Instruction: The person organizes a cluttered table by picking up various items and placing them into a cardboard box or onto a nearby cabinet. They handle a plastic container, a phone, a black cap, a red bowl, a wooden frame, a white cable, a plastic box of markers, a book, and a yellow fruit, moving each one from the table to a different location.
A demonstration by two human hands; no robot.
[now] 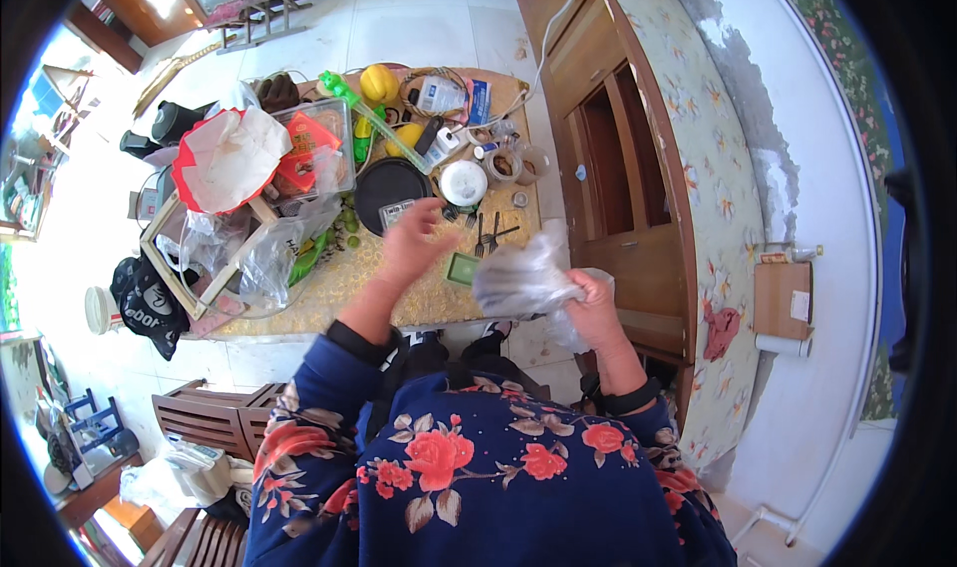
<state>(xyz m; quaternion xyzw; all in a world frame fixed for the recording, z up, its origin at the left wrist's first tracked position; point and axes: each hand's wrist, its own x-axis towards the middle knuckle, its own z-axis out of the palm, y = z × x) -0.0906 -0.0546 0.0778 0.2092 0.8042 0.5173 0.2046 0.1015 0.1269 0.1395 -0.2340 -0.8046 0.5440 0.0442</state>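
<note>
My right hand point(592, 305) grips the gathered neck of a clear plastic bag point(523, 279) with something greyish in it, near the table's right front corner. Over the table, my left hand point(415, 242) is raised with its fingers apart, slightly blurred, holding nothing. It partly covers a black round pan or plate point(389, 186). Between the hands lie a small green tray point(463, 269) and several dark forks point(493, 238). Behind them stand a white-lidded jar point(463, 183) and open glass jars point(502, 166).
A cluttered table point(374, 298) with a gold-patterned cover holds a red-edged paper-lined dish point(232, 160), a wooden frame point(176, 268), a clear plastic box point(340, 141) and yellow fruit point(380, 83). A wooden cabinet point(628, 268) stands to the right, a slatted wooden chair point(205, 417) at lower left.
</note>
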